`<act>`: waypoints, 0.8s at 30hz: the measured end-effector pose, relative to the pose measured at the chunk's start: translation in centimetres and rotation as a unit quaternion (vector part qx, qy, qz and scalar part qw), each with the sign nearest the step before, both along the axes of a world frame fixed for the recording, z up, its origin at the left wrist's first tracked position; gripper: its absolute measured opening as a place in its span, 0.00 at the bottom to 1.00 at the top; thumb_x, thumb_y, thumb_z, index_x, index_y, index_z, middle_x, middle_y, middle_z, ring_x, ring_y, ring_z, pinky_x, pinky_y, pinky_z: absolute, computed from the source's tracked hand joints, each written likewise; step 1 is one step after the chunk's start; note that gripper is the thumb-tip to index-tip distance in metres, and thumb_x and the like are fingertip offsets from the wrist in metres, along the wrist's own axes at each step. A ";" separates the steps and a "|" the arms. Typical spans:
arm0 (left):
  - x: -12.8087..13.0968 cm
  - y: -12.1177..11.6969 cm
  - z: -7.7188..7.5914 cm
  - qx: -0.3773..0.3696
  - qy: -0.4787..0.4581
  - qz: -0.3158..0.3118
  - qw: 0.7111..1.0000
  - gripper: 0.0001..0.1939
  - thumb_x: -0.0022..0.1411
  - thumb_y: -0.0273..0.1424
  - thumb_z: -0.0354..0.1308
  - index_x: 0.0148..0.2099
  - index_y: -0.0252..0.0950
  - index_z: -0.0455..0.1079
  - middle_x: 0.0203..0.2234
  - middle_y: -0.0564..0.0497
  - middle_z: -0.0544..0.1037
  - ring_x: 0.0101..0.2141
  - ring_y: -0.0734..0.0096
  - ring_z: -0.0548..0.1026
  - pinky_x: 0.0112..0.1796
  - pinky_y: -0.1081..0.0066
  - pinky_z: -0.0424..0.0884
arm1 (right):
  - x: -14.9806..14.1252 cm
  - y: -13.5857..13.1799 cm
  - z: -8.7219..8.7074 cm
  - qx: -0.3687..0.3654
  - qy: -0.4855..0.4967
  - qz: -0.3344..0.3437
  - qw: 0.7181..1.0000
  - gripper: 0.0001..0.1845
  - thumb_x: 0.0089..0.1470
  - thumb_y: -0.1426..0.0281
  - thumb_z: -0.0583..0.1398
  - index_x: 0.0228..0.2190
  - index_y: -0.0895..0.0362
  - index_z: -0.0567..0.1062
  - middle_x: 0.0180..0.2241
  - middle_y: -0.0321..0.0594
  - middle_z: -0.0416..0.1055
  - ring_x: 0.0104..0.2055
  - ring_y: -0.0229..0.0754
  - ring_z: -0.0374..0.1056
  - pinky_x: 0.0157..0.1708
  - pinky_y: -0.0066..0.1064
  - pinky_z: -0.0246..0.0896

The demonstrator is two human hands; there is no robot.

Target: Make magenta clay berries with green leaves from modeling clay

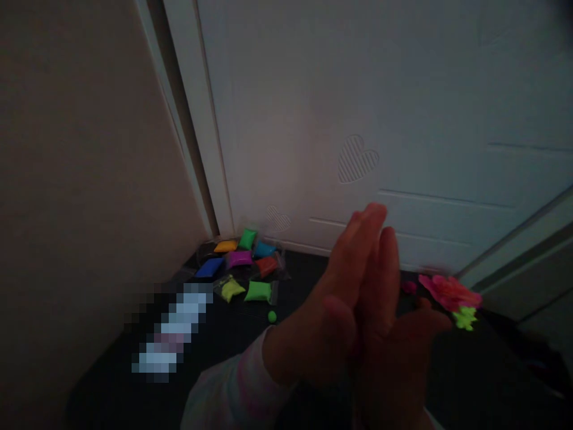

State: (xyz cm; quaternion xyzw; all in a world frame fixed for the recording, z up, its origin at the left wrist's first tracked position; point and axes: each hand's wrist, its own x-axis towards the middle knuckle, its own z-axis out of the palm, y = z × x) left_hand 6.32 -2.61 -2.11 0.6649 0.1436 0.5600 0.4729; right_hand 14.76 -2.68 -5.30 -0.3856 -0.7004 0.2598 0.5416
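Observation:
My left hand [324, 310] and my right hand [389, 340] are pressed palm to palm above the dark tabletop [250, 352], fingers straight and pointing up and away. Anything between the palms is hidden from view. Beyond my left wrist, a small green ball [272, 316] rests on the surface. To the right of my right hand are a pink flower-like piece [450, 291], a bright yellow-green lump [465, 318] and a small magenta lump [409, 287].
At the back left are several small clear bags of coloured soft material, including a green bag [258, 291], a purple bag [240, 258] and a blue bag [210, 267]. A pixelated pale strip [174, 334] lies in front. A white panel [286, 119] with embossed hearts stands behind.

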 end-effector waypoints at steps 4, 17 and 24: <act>0.7 -0.6 -0.4 -0.045 -0.065 -0.005 0.997 0.33 0.53 0.56 0.35 0.58 0.50 0.54 0.58 0.59 0.55 0.59 0.59 0.49 0.56 0.63 0.46 | -0.7 0.3 0.0 -0.008 0.113 -0.086 0.990 0.27 0.57 0.57 0.32 0.58 0.40 0.37 0.62 0.30 0.33 0.63 0.46 0.36 0.54 0.48 0.51; 1.7 1.3 -0.1 -0.228 -0.387 0.037 0.893 0.26 0.58 0.46 0.38 0.25 0.36 0.69 0.11 0.55 0.57 0.18 0.77 0.58 0.29 0.71 0.61 | -0.3 0.8 1.3 0.080 0.241 -0.133 0.958 0.23 0.57 0.56 0.38 0.49 0.48 0.59 0.55 0.42 0.52 0.59 0.45 0.48 0.52 0.45 0.51; -1.1 1.2 0.9 -0.083 -0.404 0.154 0.898 0.22 0.59 0.46 0.39 0.29 0.39 0.69 0.16 0.55 0.61 0.21 0.75 0.60 0.32 0.68 0.63 | -0.1 -0.1 2.7 -0.001 -0.044 0.075 0.996 0.14 0.45 0.66 0.61 0.38 0.51 0.69 0.35 0.36 0.67 0.36 0.38 0.64 0.34 0.29 0.62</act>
